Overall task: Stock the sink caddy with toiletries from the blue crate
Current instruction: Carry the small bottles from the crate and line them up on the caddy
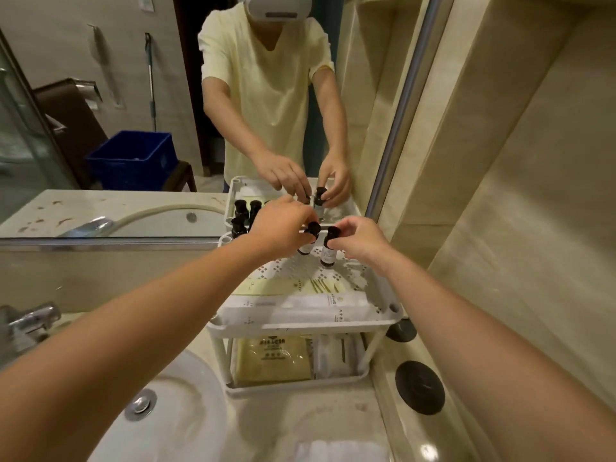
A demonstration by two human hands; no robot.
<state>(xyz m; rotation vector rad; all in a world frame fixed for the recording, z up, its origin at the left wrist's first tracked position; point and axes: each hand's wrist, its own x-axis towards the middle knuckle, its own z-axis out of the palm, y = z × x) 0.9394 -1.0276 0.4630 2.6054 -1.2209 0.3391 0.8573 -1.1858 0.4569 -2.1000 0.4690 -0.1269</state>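
Observation:
A white two-tier sink caddy [383, 296] stands on the counter against the mirror. My left hand [283, 225] pinches the black cap of a small white bottle [306, 247] over the caddy's back top tier. My right hand [361, 240] pinches the cap of a second small bottle [328, 253] just beside it. One more black-capped bottle [237, 228] stands at the back left of the tier, partly hidden by my left hand. Flat packets [293, 301] lie at the tier's front. The blue crate [133, 160] shows only in the mirror, behind me on a stool.
The lower tier holds a yellowish packet [273, 360] and white sachets [336, 356]. A white basin [186, 411] with drain plug and chrome tap [30, 323] sits at lower left. Two black round discs [419, 386] lie right of the caddy. Mirror and tiled wall close the back and right.

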